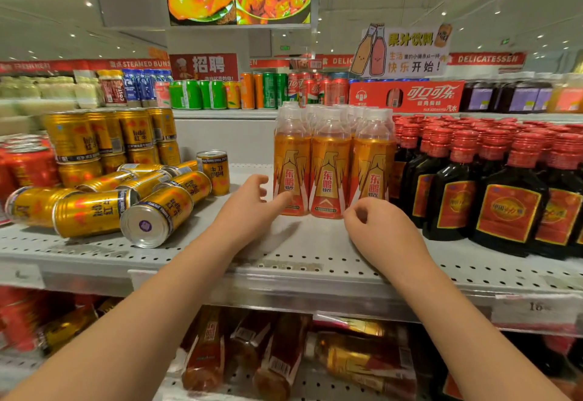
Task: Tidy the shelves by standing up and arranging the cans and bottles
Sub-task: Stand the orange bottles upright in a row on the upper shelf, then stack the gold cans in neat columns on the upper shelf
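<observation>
Grey perforated metal forms the shelf (315, 261) that carries the task items.

**Left section.** Gold cans (94, 211) lie on their sides in a loose pile that reaches the front edge, one with its base turned outward. One gold can (214, 171) stands on end at the back right of the pile, its label reading inverted. Behind the pile, stacked gold cans (104, 135) stand two tiers high. Red cans (25, 164) occupy the far left end.

**Centre section.** Orange bottles (329, 164) with clear caps stand upright in rows, three across the front, set back from the front edge.

**Right section.** Dark bottles (504, 198) with red caps stand upright in tight rows, just beside the orange bottles.

**Hands.** The left hand (249, 208) reaches in between the can pile and the orange bottles. Its fingers are relaxed and slightly spread; the index fingertip (284, 199) touches the lower label of the left front bottle (291, 167). It grips nothing. The right hand (378, 230) sits over the shelf in front of the right front bottle (372, 164), fingers curled inward toward the thumb, holding nothing. Whether it touches that bottle cannot be determined.

**Surroundings.** Brown bottles (274, 356) lie flat on the lower shelf. A price tag (536, 307) is fixed to the front edge at the right. Soda cans (220, 94) and a red carton (407, 96) stand on the upper shelf.
</observation>
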Available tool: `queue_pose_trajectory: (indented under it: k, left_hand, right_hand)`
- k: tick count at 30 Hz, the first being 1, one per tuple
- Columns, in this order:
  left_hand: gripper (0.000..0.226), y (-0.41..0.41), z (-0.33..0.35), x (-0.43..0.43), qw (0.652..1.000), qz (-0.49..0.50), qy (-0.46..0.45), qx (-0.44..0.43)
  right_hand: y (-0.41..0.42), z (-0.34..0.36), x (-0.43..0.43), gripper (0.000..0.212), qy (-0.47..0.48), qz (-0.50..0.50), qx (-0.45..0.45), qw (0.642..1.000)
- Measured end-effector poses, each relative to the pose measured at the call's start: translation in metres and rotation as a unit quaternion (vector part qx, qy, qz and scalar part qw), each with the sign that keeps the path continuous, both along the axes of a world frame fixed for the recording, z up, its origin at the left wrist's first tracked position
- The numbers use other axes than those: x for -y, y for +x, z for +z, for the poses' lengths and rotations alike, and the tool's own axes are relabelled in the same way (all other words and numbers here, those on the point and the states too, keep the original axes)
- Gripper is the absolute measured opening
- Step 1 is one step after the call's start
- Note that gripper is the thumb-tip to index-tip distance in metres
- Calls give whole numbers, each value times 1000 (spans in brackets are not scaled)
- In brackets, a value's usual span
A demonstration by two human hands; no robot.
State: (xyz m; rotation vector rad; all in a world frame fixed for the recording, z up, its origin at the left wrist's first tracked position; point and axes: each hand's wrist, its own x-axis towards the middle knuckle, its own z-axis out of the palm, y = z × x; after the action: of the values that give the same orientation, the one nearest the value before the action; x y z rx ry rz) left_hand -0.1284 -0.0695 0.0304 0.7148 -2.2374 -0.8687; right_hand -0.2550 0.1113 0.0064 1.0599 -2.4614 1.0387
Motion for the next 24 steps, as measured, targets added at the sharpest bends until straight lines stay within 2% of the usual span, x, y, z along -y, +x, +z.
queue_pose_trajectory:
  k: [3, 5, 7, 10, 13, 17, 19, 24]
  left_hand:
    - [22, 44, 0, -11, 996, -19, -49, -67]
    - [10, 77, -5, -19, 994, -56, -56, -79]
    - [10, 109, -15, -22, 993, -60, -82, -62]
    - [10, 148, -33, -17, 990, -16, -124, -65]
    - [11, 179, -51, -7, 982, 13, -177, -67]
    - [14, 208, -69, 18, 974, 47, -208, -77]
    - [15, 217, -69, 33, 975, 33, -210, -73]
    - [19, 237, -67, 66, 969, -16, -243, -44]
  right_hand:
    - [7, 5, -8, 24, 4, -4, -12, 1000]
    - [18, 1, -17, 23, -18, 2, -38, 999]
    - [38, -12, -29, 18, -39, 8, -93, 995]
    - [70, -31, -37, 16, -36, 14, -159, 987]
    - [87, -35, -36, 16, -54, 12, -127, 990]
    - [111, -44, -28, 19, -88, -42, -101, 990]
    - [126, -47, -21, 24, -109, -70, -93, 987]
    - [175, -46, 25, 15, -138, -88, -79, 983]
